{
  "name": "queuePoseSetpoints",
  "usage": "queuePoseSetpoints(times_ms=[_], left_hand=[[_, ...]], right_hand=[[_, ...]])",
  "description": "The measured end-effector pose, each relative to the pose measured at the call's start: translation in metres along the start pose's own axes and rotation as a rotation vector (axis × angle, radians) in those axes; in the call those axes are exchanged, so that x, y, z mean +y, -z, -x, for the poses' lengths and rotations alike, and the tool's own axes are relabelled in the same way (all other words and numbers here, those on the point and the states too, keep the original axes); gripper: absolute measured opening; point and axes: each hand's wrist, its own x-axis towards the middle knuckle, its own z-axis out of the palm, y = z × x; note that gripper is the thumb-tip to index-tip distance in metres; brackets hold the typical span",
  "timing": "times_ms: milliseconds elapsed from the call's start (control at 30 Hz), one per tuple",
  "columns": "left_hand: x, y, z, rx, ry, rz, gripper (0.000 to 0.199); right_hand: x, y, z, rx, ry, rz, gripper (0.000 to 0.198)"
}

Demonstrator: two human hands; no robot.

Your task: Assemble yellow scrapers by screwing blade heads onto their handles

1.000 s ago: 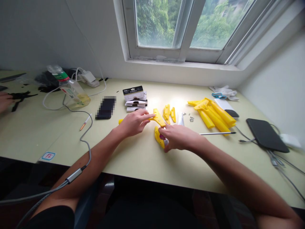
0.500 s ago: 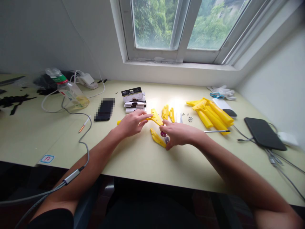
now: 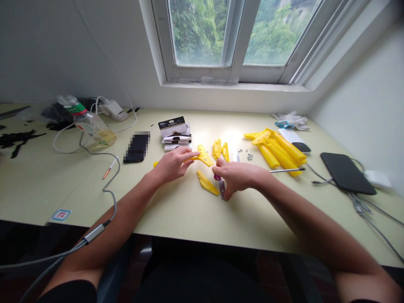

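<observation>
My left hand (image 3: 174,165) is closed around a yellow plastic scraper handle (image 3: 205,156); its flared head points right, with small holes showing. To the right, my right hand (image 3: 236,176) pinches a flat metal blade (image 3: 221,189) between thumb and fingers, just above the table and close to the handle's head. A loose yellow cover plate (image 3: 207,184) lies below the handle. Farther back sit more yellow plates (image 3: 217,149), a few metal blades (image 3: 235,155) and several small screws (image 3: 250,157).
Several yellow handles (image 3: 277,151) are piled at right, with a screwdriver (image 3: 287,170) in front. Small boxes (image 3: 175,134) are stacked behind my left hand. A phone (image 3: 137,147), a bottle (image 3: 97,128) and a cable (image 3: 116,181) are at left; a black device (image 3: 347,172) is at right.
The view has shifted slightly. My right hand has tilted the metal blade, and more of it shows beside the loose plate. The left hand keeps its hold on the handle.
</observation>
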Motion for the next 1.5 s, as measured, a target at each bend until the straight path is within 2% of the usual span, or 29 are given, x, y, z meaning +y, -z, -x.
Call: queuePoseSetpoints(times_ms=[133,233,433,633,833,1033,1133,1300,1400,1500], left_hand=[[0.000,0.000,0.000,-0.001,0.000,-0.001,0.033],[0.000,0.000,0.000,-0.002,0.006,-0.007,0.034],[0.001,0.001,0.000,0.004,-0.005,-0.001,0.033],[0.002,0.002,0.000,0.002,0.001,-0.009,0.033],[0.003,0.002,0.000,-0.019,0.018,-0.007,0.032],[0.002,0.002,-0.001,-0.015,0.008,-0.006,0.032],[0.002,0.003,-0.001,-0.007,0.024,-0.021,0.034],[-0.001,0.006,-0.002,-0.010,0.073,-0.032,0.035],[-0.002,0.006,-0.001,-0.016,0.093,-0.033,0.035],[-0.003,0.005,-0.001,-0.023,0.095,-0.026,0.035]], right_hand=[[0.000,-0.002,-0.001,0.007,-0.004,0.014,0.071],[0.003,-0.003,0.000,0.051,-0.027,0.043,0.071],[0.016,0.007,0.007,0.091,-0.120,0.049,0.062],[0.043,0.018,0.012,0.107,-0.275,0.024,0.053],[0.071,0.019,0.009,0.246,-0.317,-0.008,0.046],[0.073,0.021,0.008,0.325,-0.268,0.006,0.029],[0.057,0.019,0.007,0.288,-0.127,-0.002,0.026],[0.016,0.005,0.001,0.111,0.145,-0.051,0.040],[0.000,-0.004,-0.002,0.082,0.214,-0.025,0.052],[-0.005,-0.008,-0.007,0.083,0.264,-0.021,0.054]])
